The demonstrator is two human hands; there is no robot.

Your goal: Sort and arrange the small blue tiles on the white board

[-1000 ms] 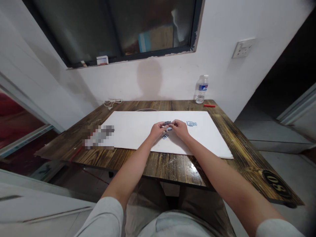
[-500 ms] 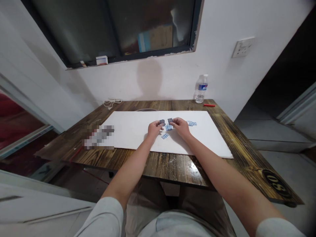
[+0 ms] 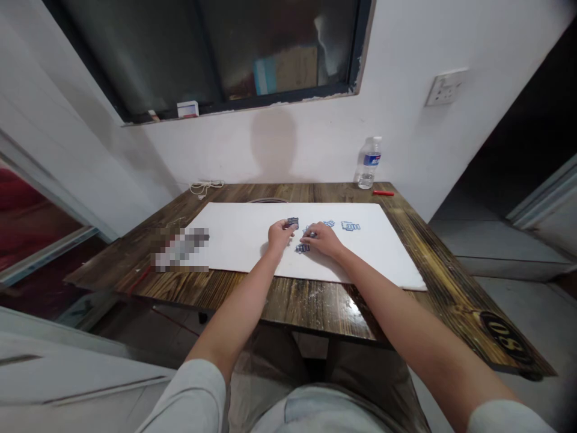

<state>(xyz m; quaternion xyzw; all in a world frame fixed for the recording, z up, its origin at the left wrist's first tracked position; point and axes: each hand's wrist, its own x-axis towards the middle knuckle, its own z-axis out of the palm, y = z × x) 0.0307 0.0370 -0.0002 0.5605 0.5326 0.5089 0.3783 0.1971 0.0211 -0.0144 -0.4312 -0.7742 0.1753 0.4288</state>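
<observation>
My left hand [image 3: 279, 236] pinches a small stack of dark, striped flat pieces [image 3: 293, 222] between thumb and fingers, just above a white board [image 3: 243, 240]. My right hand [image 3: 328, 240] is lower, with its fingers drawn together and pointing down at the board; what they hold, if anything, is hidden. Just below its fingertips lies a small pile of blue-and-white striped flat pieces [image 3: 302, 248]. More such pieces [image 3: 329, 224] lie behind the right hand, partly covered by it. Another blue-outlined group [image 3: 350, 226] rests farther right.
The board lies on a dark wooden table [image 3: 311, 300]. A water bottle [image 3: 369, 162] and a red pen-like object [image 3: 383, 193] stand and lie at the back right. A white cable [image 3: 206, 187] is at the back left; a blurred-out item [image 3: 180, 249] sits on the left.
My right hand has moved down and slightly left. The dark piece it held up is no longer visible there, and the front piece has become a small pile. My left hand stays nearly still.
</observation>
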